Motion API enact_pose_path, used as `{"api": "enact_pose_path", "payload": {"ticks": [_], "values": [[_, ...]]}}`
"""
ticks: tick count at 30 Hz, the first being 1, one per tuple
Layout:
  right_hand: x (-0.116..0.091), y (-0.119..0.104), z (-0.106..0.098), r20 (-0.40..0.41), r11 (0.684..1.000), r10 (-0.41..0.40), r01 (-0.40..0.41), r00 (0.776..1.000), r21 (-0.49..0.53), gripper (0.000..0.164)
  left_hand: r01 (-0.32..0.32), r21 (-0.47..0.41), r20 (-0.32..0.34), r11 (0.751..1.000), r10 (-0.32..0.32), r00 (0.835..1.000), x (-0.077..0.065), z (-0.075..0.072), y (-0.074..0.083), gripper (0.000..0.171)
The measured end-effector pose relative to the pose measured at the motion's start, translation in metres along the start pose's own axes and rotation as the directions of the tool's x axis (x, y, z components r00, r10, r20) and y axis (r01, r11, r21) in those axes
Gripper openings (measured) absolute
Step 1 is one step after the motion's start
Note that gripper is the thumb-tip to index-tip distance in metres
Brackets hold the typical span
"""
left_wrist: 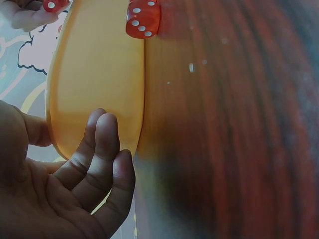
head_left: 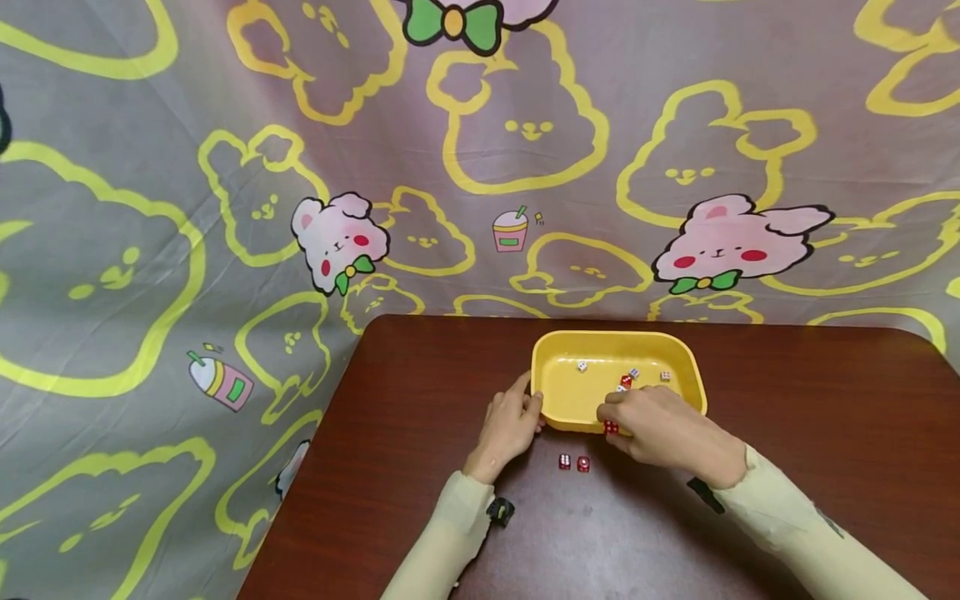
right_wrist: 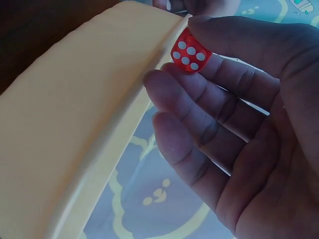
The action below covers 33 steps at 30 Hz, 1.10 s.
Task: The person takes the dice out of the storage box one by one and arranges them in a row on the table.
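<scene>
A yellow plastic tray (head_left: 558, 408) stands on the table with several white and red dice in it, among them a white die (head_left: 582, 366) and a red die (head_left: 626, 381). My left hand (head_left: 506, 425) holds the tray's left end, thumb by the rim and fingers bent along the wall (left_wrist: 99, 64). Between thumb and fingertips, my right hand (head_left: 660, 425) pinches a red die with white dots (right_wrist: 190, 52), over the tray's near rim. Part of the tray's right side is hidden behind that hand. Two red dice (head_left: 565, 461) (head_left: 583, 463) lie side by side in front of the tray.
The dark brown wooden table (head_left: 420, 392) extends to both sides of the tray. Behind it and at the left hangs a grey cloth (head_left: 420, 108) with cartoon prints. Black straps (head_left: 500, 510) show near both wrists.
</scene>
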State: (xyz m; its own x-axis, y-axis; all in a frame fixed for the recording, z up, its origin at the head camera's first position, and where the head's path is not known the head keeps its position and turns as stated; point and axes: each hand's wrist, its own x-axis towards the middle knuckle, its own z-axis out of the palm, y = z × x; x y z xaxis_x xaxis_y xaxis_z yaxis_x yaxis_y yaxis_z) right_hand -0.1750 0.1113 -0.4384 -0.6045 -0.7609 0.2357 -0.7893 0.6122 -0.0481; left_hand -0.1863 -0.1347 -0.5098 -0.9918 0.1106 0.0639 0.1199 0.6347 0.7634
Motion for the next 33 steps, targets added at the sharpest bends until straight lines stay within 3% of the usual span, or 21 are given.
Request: {"api": "enact_pose_path", "payload": {"ticks": [33], "values": [[-0.009, -0.011, 0.022, 0.053, 0.999, 0.000, -0.003, 0.999, 0.050, 0.032, 0.005, 0.012, 0.005, 1.000, -0.005, 1.000, 0.001, -0.001, 0.001, 0.050]]}}
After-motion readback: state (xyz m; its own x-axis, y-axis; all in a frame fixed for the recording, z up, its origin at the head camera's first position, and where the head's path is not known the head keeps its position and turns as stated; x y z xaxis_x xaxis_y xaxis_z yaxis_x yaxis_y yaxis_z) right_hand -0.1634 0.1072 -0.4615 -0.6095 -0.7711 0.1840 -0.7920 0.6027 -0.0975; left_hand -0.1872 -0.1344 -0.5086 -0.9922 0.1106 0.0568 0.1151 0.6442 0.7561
